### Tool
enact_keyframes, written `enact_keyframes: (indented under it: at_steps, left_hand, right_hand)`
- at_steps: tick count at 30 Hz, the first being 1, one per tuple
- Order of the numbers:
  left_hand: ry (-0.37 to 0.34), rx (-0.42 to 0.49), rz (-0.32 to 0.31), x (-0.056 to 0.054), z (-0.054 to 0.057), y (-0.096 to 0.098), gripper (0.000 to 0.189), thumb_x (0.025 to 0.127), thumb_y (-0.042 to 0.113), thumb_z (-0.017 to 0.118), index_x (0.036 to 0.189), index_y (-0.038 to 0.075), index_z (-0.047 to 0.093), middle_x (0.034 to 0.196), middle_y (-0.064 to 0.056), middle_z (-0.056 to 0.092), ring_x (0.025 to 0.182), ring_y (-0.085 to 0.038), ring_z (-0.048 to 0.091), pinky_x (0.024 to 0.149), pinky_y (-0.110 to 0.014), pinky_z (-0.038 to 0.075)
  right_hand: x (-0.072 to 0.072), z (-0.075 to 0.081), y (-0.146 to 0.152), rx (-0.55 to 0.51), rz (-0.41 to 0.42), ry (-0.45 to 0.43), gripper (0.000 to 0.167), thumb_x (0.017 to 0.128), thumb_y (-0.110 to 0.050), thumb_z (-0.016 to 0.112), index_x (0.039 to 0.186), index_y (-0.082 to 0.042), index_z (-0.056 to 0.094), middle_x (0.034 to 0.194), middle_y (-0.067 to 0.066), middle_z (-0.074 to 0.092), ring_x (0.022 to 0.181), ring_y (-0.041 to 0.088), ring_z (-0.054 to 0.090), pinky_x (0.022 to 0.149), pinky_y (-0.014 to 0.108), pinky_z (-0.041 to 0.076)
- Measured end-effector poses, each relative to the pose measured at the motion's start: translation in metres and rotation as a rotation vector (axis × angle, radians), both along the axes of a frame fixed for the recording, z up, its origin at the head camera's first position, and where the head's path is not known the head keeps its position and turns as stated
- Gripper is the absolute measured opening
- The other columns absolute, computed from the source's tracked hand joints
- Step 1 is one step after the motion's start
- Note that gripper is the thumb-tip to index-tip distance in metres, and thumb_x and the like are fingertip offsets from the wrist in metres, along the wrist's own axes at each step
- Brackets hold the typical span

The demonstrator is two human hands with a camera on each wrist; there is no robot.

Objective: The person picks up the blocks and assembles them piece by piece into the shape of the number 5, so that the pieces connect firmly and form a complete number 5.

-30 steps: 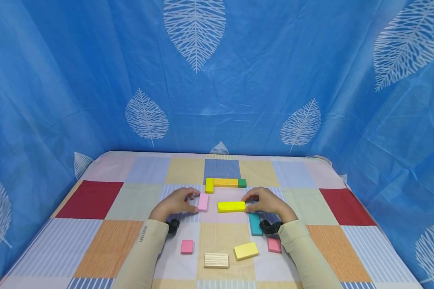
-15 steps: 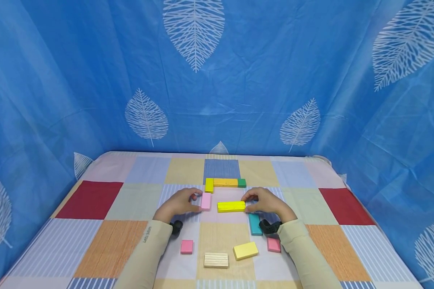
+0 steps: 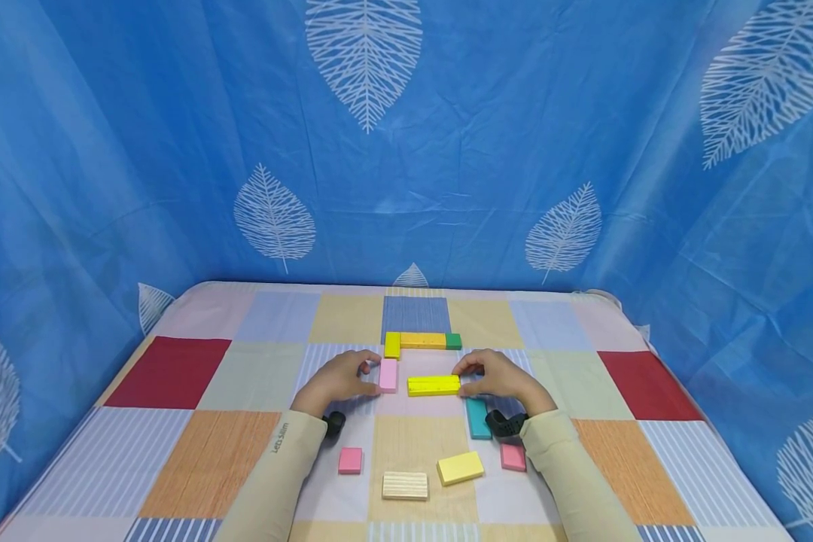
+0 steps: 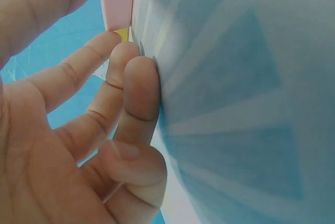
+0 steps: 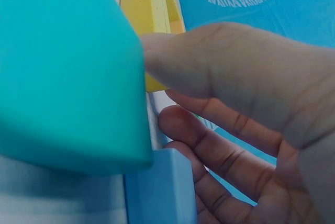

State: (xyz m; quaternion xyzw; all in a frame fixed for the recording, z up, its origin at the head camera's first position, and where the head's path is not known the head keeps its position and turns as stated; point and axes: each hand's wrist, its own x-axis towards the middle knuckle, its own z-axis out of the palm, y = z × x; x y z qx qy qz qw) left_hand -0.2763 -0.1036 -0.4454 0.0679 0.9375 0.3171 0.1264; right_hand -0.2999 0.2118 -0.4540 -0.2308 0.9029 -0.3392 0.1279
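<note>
- One pink block [image 3: 388,376] lies just below the center of the frame, pinched in a person's left hand [image 3: 337,378].
- To its right, the right hand [image 3: 500,378] grips the right end of a long yellow block [image 3: 432,386].
- Beneath them, a patchwork cloth [image 3: 183,455] of red, orange, pastel and striped squares covers the bench [image 3: 254,376] across the lower half of the frame.
- Blue fabric [image 3: 481,135] printed with white leaves [image 3: 274,218] rises behind the bench and along both sides, filling the upper frame.
- A pale wooden block [image 3: 405,486] rests near the bottom edge.
</note>
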Motion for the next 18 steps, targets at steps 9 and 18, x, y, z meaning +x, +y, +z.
enact_keyframes:
  at_steps: [9,18]
  left_hand:
    - [0.015,-0.014,0.000,0.0021,0.0019,0.0025,0.056,0.089,0.015,0.090,0.141,0.009,0.070,0.112,-0.008,0.067,0.097,-0.024,0.058,0.086,-0.039,0.054]
    - [0.012,-0.042,0.011,0.0014,0.0027,0.0053,0.057,0.090,0.019,0.090,0.142,0.010,0.069,0.111,-0.008,0.067,0.095,-0.023,0.058,0.084,-0.038,0.053]
  right_hand:
    - [0.0005,0.0004,0.0005,-0.005,0.007,0.005,0.025,0.090,-0.007,0.088,0.112,-0.002,0.079,0.110,0.006,0.075,0.098,0.021,0.063,0.096,0.045,0.056]
    - [-0.0002,0.0002,0.0003,-0.012,0.008,0.003,0.024,0.090,-0.007,0.088,0.112,-0.002,0.079,0.110,0.007,0.075,0.098,0.022,0.063,0.096,0.045,0.056]
